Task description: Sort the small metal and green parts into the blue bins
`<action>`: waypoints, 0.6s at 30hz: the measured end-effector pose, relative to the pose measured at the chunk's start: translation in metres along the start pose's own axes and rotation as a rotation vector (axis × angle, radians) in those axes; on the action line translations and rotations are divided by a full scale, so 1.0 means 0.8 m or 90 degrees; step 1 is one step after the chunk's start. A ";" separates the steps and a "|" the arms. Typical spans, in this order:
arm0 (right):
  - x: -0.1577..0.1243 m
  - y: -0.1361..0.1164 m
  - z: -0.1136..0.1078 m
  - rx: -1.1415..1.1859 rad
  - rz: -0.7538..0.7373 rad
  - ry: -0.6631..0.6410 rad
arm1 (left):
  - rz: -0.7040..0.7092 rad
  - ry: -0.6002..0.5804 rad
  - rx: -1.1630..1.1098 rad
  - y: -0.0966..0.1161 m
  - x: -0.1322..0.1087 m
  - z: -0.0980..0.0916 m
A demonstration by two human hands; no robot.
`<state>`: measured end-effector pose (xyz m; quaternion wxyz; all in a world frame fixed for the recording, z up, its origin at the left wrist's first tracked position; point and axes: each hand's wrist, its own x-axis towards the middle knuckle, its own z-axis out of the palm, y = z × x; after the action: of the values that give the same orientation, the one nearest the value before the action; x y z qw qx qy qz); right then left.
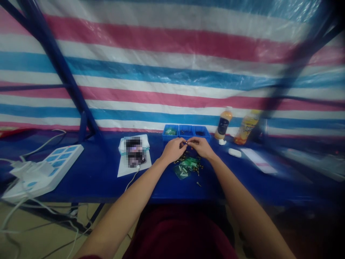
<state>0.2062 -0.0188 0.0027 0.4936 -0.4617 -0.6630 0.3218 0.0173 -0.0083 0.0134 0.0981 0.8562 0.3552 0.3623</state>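
Note:
My left hand (pixel 174 149) and my right hand (pixel 200 146) meet fingertip to fingertip above the blue table (pixel 167 187). Between their pinched fingers is a small metallic part (pixel 186 143), too small to make out fully; both hands seem to hold it. Just behind them stand three joined blue bins (pixel 170 136), one with green contents and two with dark small parts. Below my hands lies a loose pile of small brass-coloured pieces and green bags (pixel 192 163), with a clear bag of white pieces (pixel 182 172) beside it. One small screw-like piece (pixel 198 184) lies apart, nearer the front edge.
Two bottles (pixel 223 124) stand at the back right, near a white oval case (pixel 234 153) and a paper slip (pixel 258 160). Left are a phone-like device on white paper (pixel 122 169), its cable, and a white power strip (pixel 58 167). Blue metal posts (pixel 64 72) flank the table.

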 end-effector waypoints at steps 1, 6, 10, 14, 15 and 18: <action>0.000 0.000 0.000 0.003 -0.001 0.002 | 0.002 0.000 0.002 0.000 0.000 0.000; 0.000 -0.001 0.000 0.004 0.001 0.004 | -0.001 0.004 0.003 0.000 0.000 0.000; 0.000 -0.001 0.000 0.009 0.008 -0.001 | -0.004 -0.001 0.007 0.001 0.000 -0.002; 0.000 -0.001 0.000 -0.003 0.003 -0.005 | 0.002 -0.003 0.013 0.001 0.000 -0.001; 0.000 -0.001 -0.001 -0.013 -0.002 -0.002 | 0.001 -0.002 0.014 0.001 0.000 0.000; 0.000 -0.003 -0.001 -0.032 0.002 0.015 | -0.003 0.001 0.011 0.001 0.000 0.000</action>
<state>0.2061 -0.0196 0.0047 0.4895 -0.4787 -0.6642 0.3001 0.0181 -0.0087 0.0136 0.0911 0.8559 0.3602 0.3597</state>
